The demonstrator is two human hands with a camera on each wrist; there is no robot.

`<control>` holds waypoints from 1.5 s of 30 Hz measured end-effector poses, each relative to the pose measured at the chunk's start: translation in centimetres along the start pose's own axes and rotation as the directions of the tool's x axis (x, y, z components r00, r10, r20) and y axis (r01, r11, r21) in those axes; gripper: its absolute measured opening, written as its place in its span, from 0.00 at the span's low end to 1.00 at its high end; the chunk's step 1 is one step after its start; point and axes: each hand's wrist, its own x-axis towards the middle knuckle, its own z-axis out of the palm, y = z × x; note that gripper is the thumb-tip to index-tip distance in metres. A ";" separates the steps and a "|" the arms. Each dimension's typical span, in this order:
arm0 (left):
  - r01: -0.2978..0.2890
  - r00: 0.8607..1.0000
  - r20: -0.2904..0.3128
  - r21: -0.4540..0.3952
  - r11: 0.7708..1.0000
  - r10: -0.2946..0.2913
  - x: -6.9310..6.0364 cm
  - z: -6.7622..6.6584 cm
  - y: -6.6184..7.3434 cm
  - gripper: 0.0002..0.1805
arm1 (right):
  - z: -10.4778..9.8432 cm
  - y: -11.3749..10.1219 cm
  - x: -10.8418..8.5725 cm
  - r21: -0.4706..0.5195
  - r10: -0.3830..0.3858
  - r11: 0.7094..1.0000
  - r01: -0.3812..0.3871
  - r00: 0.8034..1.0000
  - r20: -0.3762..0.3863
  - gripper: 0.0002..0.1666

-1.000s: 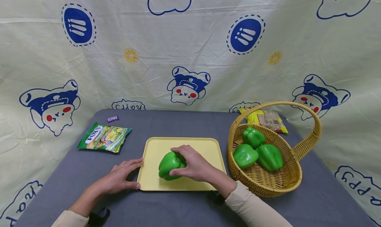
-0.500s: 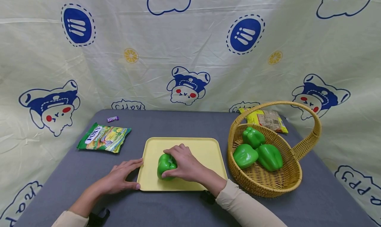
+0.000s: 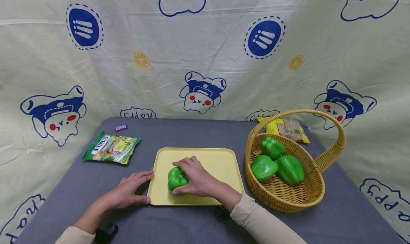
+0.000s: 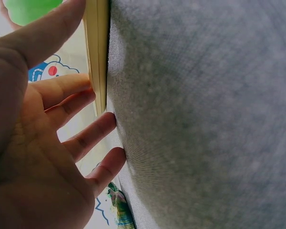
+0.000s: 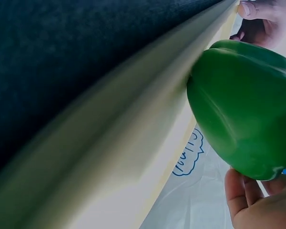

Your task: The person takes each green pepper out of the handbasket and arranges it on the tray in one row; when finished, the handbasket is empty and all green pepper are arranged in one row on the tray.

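My right hand [image 3: 198, 180] grips a green bell pepper [image 3: 177, 179] over the left half of the pale yellow tray [image 3: 217, 165]. In the right wrist view the pepper [image 5: 248, 109] touches the tray, with several fingertips [image 5: 236, 188] against its far side. My left hand [image 3: 128, 190] stays at the tray's left edge, fingers and thumb spread. The left wrist view has its fingertips [image 4: 86, 83] against the tray rim [image 4: 97, 52]. Three more green peppers [image 3: 263, 168] lie in a wicker basket [image 3: 288, 197] to the right.
A green snack bag [image 3: 112, 148] lies left of the tray, with a small purple packet [image 3: 121, 127] behind it. Behind the basket rests a yellow bag [image 3: 288, 128]. The tall basket handle [image 3: 339, 137] arches up on the right. A printed cloth [image 3: 205, 41] hangs behind the grey table.
My right hand has moved left over the tray with the pepper, mostly in the first half second. The left hand has kept still at the tray's edge.
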 end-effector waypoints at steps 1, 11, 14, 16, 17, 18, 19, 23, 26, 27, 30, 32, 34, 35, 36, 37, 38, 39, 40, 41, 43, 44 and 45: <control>-0.001 1.000 -0.001 0.000 1.000 0.001 0.0 0.0 0.0 0.46 | 0.1 0.0 0.0 0.002 0.000 1.000 0.000 1.000 0.004 0.48; -0.009 1.000 -0.009 -0.003 1.000 0.009 -0.1 0.1 0.1 0.46 | 0.3 -0.2 0.2 0.000 0.026 1.000 -0.026 0.999 0.021 0.53; -0.012 1.000 -0.014 -0.004 1.000 0.011 -0.1 0.0 0.1 0.45 | 0.2 -0.2 0.1 0.013 0.042 0.999 -0.042 0.999 0.027 0.54; -0.015 1.000 -0.016 -0.002 1.000 0.015 -0.1 0.0 0.1 0.45 | 0.2 -0.1 0.0 0.033 0.047 0.998 -0.048 0.998 0.033 0.54; -0.016 1.000 -0.017 -0.001 1.000 0.016 -0.2 0.0 0.1 0.45 | 0.1 -0.1 -0.1 0.046 0.048 0.998 -0.050 0.998 0.037 0.54; -0.018 1.000 -0.018 0.000 1.000 0.018 -0.2 0.0 0.1 0.45 | 0.1 0.0 -0.2 0.061 0.047 0.997 -0.049 0.998 0.041 0.54; -0.019 1.000 -0.018 0.001 1.000 0.019 -0.2 0.0 0.1 0.45 | 0.1 0.0 -0.3 0.076 0.045 0.996 -0.048 0.998 0.048 0.53; -0.024 1.000 -0.020 0.005 1.000 0.024 -0.2 0.1 0.1 0.45 | -0.2 0.3 -0.7 0.143 0.022 0.989 -0.033 0.997 0.079 0.53; -0.026 0.999 -0.026 0.006 1.000 0.026 -0.3 0.1 0.2 0.45 | -0.5 0.6 -1.1 0.182 -0.001 0.983 -0.018 0.995 0.101 0.52; -0.028 0.999 -0.028 0.007 1.000 0.029 -0.3 0.1 0.2 0.45 | -0.5 0.7 -1.2 0.190 -0.009 0.982 -0.012 0.994 0.106 0.51; -0.032 0.999 -0.031 0.011 0.999 0.032 -0.3 0.0 0.2 0.45 | -0.6 1.0 -1.4 0.210 -0.014 0.978 -0.012 0.992 0.123 0.50; -0.029 0.999 -0.027 0.013 0.999 0.030 -0.3 0.0 0.2 0.45 | -0.7 1.1 -1.5 0.217 -0.013 0.976 -0.015 0.992 0.127 0.49; -0.026 0.999 -0.023 0.010 1.000 0.026 -0.3 0.0 0.1 0.46 | -0.7 1.1 -1.6 0.224 -0.007 0.974 -0.023 0.991 0.130 0.49; -0.025 0.999 -0.022 0.009 1.000 0.025 -0.2 0.0 0.1 0.46 | -0.7 1.1 -1.6 0.229 -0.006 0.973 -0.024 0.992 0.128 0.49; -0.024 1.000 -0.020 0.007 1.000 0.024 -0.2 0.0 0.1 0.46 | -0.7 1.0 -1.6 0.232 -0.004 0.972 -0.025 0.992 0.125 0.48; -0.025 0.999 -0.021 0.006 1.000 0.025 -0.2 0.0 0.1 0.46 | -0.7 1.0 -1.6 0.233 -0.004 0.972 -0.024 0.993 0.120 0.48; -0.033 0.999 -0.024 0.010 0.999 0.033 -0.3 0.0 0.1 0.46 | -0.6 1.0 -1.5 0.235 -0.001 0.972 -0.026 0.993 0.117 0.48; -0.035 0.999 -0.026 0.010 0.999 0.036 -0.3 0.0 0.1 0.46 | -0.6 0.9 -1.5 0.237 0.004 0.971 -0.031 0.994 0.114 0.48; -0.037 0.999 -0.028 0.012 0.999 0.037 -0.3 0.1 0.0 0.46 | -0.6 0.8 -1.5 0.241 0.011 0.970 -0.038 0.994 0.110 0.48; -0.039 0.999 -0.031 0.011 0.999 0.039 -0.3 0.1 0.0 0.46 | -0.5 0.8 -1.4 0.246 0.018 0.968 -0.044 0.994 0.108 0.48; -0.040 0.999 -0.033 0.009 0.999 0.041 -0.3 0.1 0.0 0.46 | -0.3 0.6 -1.2 0.251 0.040 0.966 -0.066 0.993 0.110 0.49; -0.040 0.999 -0.033 0.006 0.999 0.041 -0.3 0.1 0.0 0.46 | -0.3 0.5 -1.1 0.253 0.050 0.964 -0.077 0.993 0.111 0.49; -0.034 0.999 -0.031 -0.002 0.999 0.034 -0.3 0.1 0.0 0.46 | -0.2 0.4 -1.0 0.252 0.059 0.964 -0.085 0.992 0.111 0.49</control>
